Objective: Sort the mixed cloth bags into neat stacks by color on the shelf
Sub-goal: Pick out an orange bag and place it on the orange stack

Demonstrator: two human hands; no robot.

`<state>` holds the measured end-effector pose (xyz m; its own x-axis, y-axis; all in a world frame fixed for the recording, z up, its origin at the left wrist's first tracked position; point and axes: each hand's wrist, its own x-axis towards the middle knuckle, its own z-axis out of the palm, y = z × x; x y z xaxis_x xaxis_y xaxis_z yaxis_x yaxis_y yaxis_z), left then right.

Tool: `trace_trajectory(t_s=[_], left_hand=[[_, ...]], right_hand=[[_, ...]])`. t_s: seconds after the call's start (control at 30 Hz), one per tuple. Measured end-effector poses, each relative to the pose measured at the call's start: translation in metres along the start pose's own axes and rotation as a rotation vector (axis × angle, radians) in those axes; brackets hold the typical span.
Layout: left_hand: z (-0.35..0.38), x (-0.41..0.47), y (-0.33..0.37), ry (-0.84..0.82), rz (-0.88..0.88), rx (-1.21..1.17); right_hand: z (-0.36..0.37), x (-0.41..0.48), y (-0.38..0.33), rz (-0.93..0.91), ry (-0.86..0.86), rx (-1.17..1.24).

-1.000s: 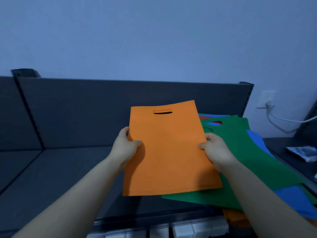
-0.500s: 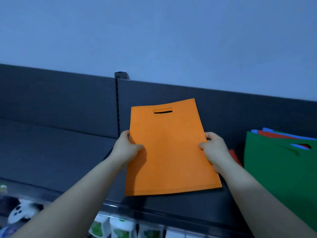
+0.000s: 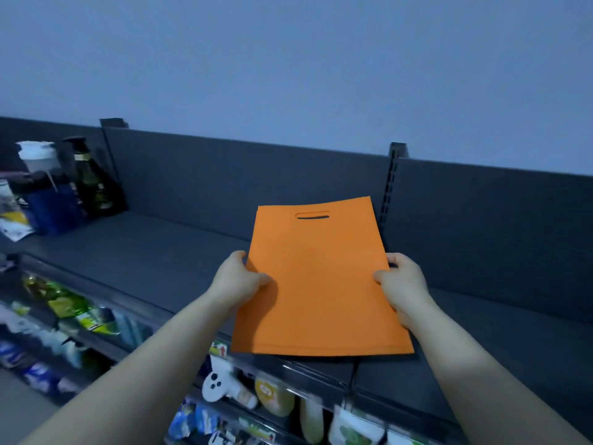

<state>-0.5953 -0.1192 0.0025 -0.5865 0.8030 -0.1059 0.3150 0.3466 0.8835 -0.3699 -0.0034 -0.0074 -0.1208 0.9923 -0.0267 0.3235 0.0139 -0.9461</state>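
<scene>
A flat orange cloth bag (image 3: 321, 277) with a slot handle at its far end is held level above the dark shelf (image 3: 154, 255). My left hand (image 3: 239, 277) pinches its left edge, thumb on top. On the opposite edge my right hand (image 3: 402, 285) pinches it the same way. The bag hovers over the shelf's front edge, near a slotted upright post (image 3: 390, 187). The pile of other coloured bags is out of view.
At the shelf's far left stand a dark bottle (image 3: 93, 181), a white-lidded cup (image 3: 37, 157) and a blue bag (image 3: 53, 207). Below the shelf's front edge hang packaged goods (image 3: 272, 396) and snack packs (image 3: 70, 309). A dark back panel (image 3: 256, 181) runs behind.
The view and both hands have swung left along the shelf with the orange bag. The green, blue and red bag pile has left the frame; bottles at far left came into sight.
</scene>
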Motion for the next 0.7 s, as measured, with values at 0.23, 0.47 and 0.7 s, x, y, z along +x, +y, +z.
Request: trace_trajectory(t_s=[0.23,0.47,0.7], left_hand=[[-0.076,0.052,-0.043,0.095,-0.074,0.039],[-0.137,0.105,-0.078,0.218,-0.129,0.029],[-0.201,0.153,-0.126,0.308,-0.163,0.050]], right_hand=[[0.110,0.022,-0.024,0.009,-0.111,-0.039],[0.214,0.053,-0.036,0.014,-0.235,-0.033],[0.315,0.067,-0.049,-0.003,-0.320,-0.059]])
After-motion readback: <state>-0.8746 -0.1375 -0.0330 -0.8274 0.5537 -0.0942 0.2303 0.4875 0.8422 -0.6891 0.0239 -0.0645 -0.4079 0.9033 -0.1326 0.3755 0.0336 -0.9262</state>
